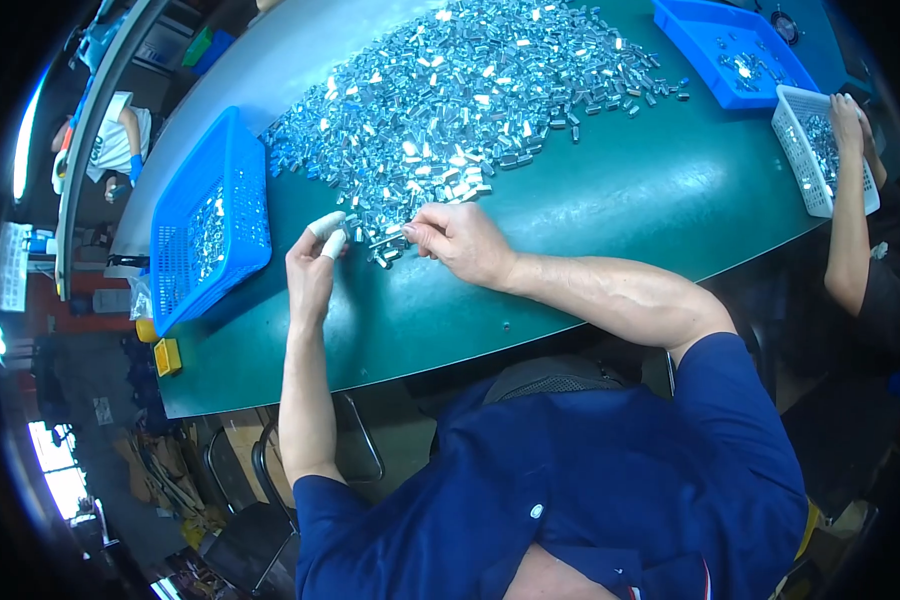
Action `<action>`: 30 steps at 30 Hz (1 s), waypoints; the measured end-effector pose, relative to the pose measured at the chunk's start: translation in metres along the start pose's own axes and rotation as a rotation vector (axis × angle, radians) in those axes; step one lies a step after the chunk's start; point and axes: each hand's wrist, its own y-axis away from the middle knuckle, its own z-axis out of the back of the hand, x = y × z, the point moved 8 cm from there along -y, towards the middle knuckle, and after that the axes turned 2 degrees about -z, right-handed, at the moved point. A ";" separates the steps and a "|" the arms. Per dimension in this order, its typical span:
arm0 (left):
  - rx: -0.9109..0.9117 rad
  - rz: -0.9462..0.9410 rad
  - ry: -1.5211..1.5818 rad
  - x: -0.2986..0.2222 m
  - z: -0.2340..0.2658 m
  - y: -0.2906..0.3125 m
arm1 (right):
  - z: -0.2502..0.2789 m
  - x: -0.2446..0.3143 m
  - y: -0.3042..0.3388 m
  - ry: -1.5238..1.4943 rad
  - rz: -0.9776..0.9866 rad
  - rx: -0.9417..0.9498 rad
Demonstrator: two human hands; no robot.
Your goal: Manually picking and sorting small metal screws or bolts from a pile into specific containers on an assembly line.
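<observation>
A large heap of small shiny metal parts (470, 90) covers the far middle of the green table. At its near edge, my left hand (313, 270) has pale finger cots on its thumb and forefinger, which are bent close together. Whatever lies between these tips is too small to make out. Facing it, my right hand (465, 243) is closed in a pinch, the other fingers curled in. A small metal part (390, 240) shows at the pinching fingertips, pointing toward the left hand. A few loose metal parts (382, 259) lie on the table just below.
On the left stands a blue perforated basket (170, 250) with metal parts inside, near a small yellow box (167, 357). A blue tray (760, 98) sits at the far right. Beside it, a co-worker's hands (850, 125) are at a white basket (795, 150). The table's edge (370, 388) curves before me.
</observation>
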 end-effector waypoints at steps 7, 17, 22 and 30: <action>0.019 0.238 0.731 -0.003 -0.040 0.036 | 0.004 -0.002 0.000 0.021 0.001 -0.020; -0.012 0.113 0.691 -0.015 -0.051 0.044 | 0.007 0.003 -0.001 -0.043 0.083 -0.112; -0.011 0.085 0.678 -0.016 -0.051 0.049 | 0.002 -0.002 0.000 0.004 -0.043 0.040; 0.017 0.088 0.699 -0.015 -0.062 0.052 | -0.005 -0.001 0.000 0.062 -0.085 0.132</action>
